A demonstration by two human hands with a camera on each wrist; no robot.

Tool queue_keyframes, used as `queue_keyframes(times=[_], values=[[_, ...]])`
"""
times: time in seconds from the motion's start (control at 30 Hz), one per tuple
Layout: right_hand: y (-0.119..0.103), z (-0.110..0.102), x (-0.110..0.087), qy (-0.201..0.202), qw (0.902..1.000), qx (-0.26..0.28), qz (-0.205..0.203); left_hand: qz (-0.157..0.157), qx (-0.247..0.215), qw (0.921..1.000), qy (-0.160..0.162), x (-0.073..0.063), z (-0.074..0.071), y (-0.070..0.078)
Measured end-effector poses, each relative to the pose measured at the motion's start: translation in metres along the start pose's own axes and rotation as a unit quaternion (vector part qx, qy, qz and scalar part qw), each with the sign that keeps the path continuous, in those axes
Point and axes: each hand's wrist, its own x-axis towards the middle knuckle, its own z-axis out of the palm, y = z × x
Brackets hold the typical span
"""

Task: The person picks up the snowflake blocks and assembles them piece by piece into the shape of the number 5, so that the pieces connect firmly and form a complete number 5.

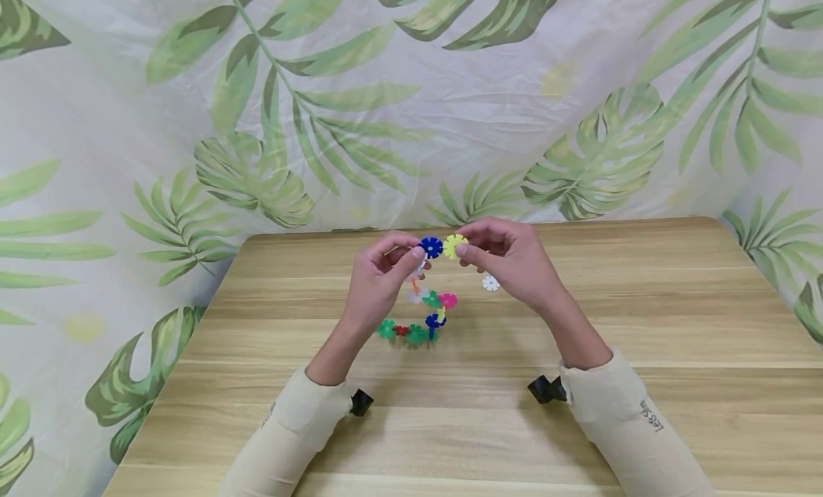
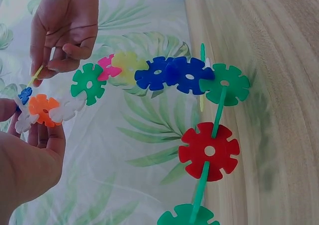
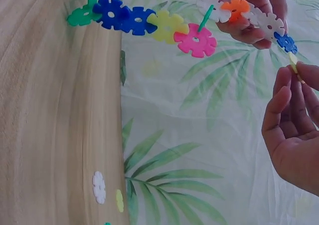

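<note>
Both hands are raised above the table, close together. Between thumb and fingers, the left hand point(image 1: 379, 275) pinches the end of a chain of notched plastic snowflake discs, at a blue disc point(image 1: 431, 248) and the white disc point(image 2: 25, 120) joined to it. The right hand point(image 1: 514, 261) pinches a yellow snowflake disc point(image 1: 454, 246) whose edge meets the blue one. From the left hand the chain hangs down in a curve: an orange disc point(image 2: 44, 110), a pink disc point(image 1: 447, 300), more blue ones, a red disc point(image 2: 209, 151) and green discs point(image 1: 416, 333).
A loose white disc point(image 1: 490, 283) lies on the wooden table point(image 1: 643, 304) by the right hand, with a loose yellow disc point(image 3: 119, 200) beside it. Behind the table hangs a leaf-print cloth point(image 1: 360, 147). Black wrist cameras point(image 1: 546, 389) stick out from the sleeves.
</note>
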Motion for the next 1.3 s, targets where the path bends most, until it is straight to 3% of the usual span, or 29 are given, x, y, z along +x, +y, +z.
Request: queue_keyframes(times=[0.63, 0.83, 1.13, 1.3], values=[[-0.001, 0.013, 0.001, 0.027, 0.9945, 0.094, 0.037, 0.030, -0.009, 0.9995, -0.007, -0.001, -0.001, -0.001], [-0.001, 0.014, 0.001, 0.032, 0.9947, 0.093, 0.031, 0.039, -0.007, 0.9992, -0.008, -0.001, -0.001, -0.001], [-0.001, 0.002, 0.000, -0.048, 0.9971, 0.054, 0.021, 0.037, -0.005, 0.9993, -0.005, 0.000, -0.001, -0.001], [0.001, -0.004, 0.001, -0.060, 0.9973, 0.038, 0.021, 0.037, -0.003, 0.9993, -0.006, 0.000, -0.001, -0.001]])
